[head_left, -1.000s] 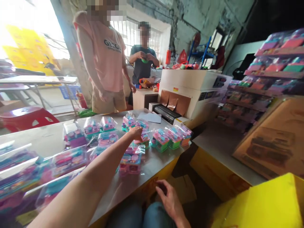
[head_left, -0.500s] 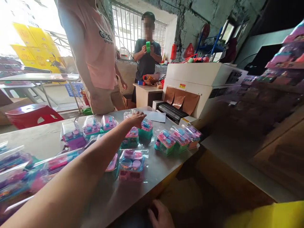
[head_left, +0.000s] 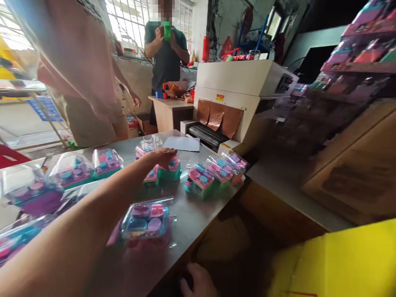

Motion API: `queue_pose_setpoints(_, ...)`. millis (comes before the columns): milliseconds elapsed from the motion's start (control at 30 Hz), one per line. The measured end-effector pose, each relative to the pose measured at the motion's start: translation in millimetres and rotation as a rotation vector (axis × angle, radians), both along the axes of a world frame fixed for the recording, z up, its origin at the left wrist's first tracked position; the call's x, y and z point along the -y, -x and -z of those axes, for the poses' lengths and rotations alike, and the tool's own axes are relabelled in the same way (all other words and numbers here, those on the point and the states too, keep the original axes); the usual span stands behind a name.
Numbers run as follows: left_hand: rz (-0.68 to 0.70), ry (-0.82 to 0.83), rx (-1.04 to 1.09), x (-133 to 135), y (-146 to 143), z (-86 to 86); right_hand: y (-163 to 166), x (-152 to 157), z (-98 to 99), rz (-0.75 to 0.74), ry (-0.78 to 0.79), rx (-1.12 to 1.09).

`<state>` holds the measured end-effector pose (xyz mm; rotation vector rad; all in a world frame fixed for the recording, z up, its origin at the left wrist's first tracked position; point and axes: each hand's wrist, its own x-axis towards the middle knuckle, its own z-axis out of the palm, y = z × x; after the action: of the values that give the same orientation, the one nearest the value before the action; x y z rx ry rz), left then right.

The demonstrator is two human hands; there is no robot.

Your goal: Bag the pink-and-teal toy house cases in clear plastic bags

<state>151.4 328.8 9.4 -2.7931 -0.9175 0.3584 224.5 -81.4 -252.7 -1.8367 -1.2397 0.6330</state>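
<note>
Nearest, at the bottom edge: right hand [head_left: 198, 282], only knuckles and the back showing below the counter [head_left: 192, 214] edge, touching nothing visible; fingers cut off by the frame, so spread cannot be told. Beside it to the right, a bright yellow box [head_left: 337, 260].

On the counter just past the forearm: a bagged toy set [head_left: 147, 220] with pink, blue and purple pieces under clear film, lying flat near the front edge.

Further out: left hand [head_left: 161, 156], arm stretched across the counter, palm down, fingers loosely curled and resting on top of a pink-and-teal toy set [head_left: 171, 168]; no closed grasp visible. Another such set touching it on the left. Just to the right, a row of three bagged toy sets [head_left: 213, 175] near the counter's corner. To the left, more bagged sets [head_left: 74, 171], blurred.

Beyond the hand: a white sheet of paper [head_left: 182, 143], then a shrink-wrap machine [head_left: 244, 82] with brown flaps at its mouth.

Farthest: a person in a pink shirt [head_left: 74, 62] standing at the counter's far side, and a person in a dark shirt [head_left: 165, 53] at a small desk, holding something green.
</note>
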Motion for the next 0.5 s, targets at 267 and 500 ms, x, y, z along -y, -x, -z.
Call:
queue_pose_setpoints(267, 0.208, 0.018, 0.061, 42, 4, 1.4, -47, -56, -102.3, 0.018, -0.204, -0.178)
queue_pose_setpoints(500, 0.258, -0.03, -0.027, 87, 13, -10.4, -110, -162, -107.1, 0.165, -0.345, 0.118)
